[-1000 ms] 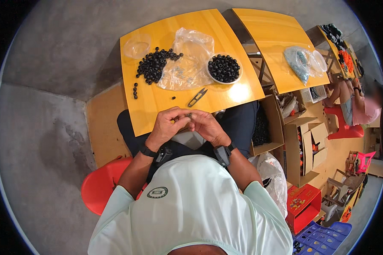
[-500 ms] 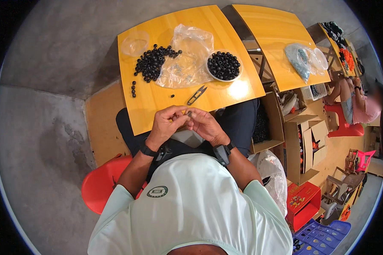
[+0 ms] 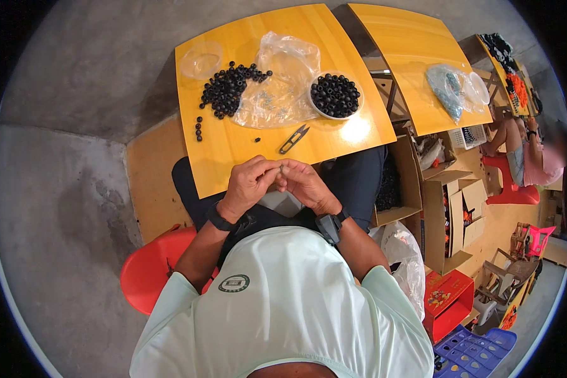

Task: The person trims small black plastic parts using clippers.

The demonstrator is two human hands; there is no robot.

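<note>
My left hand [image 3: 248,184] and my right hand [image 3: 305,184] meet at the table's near edge, fingertips pinched together. Between them is something small and dark, too small to name. Just beyond my fingers lie thread snips [image 3: 293,139] and a single black bead [image 3: 257,140]. Farther off, a heap of black beads [image 3: 225,91] spreads beside a clear plastic bag [image 3: 277,94], which has tiny pieces in or on it. A round white tub [image 3: 335,118] full of black beads stands to the right. Several beads form a short row [image 3: 199,129] at the left.
A clear round lid or dish [image 3: 201,60] sits at the table's far left. On the right are a second yellow table [image 3: 416,50], open cardboard boxes [image 3: 447,220], a white plastic bag [image 3: 402,252] and a red box [image 3: 448,301]. A person [image 3: 542,157] sits at the far right.
The small dark thing shows less between my fingertips, which are pressed closer together. The table has shifted very slightly in the picture; the beads and snips keep their places on it.
</note>
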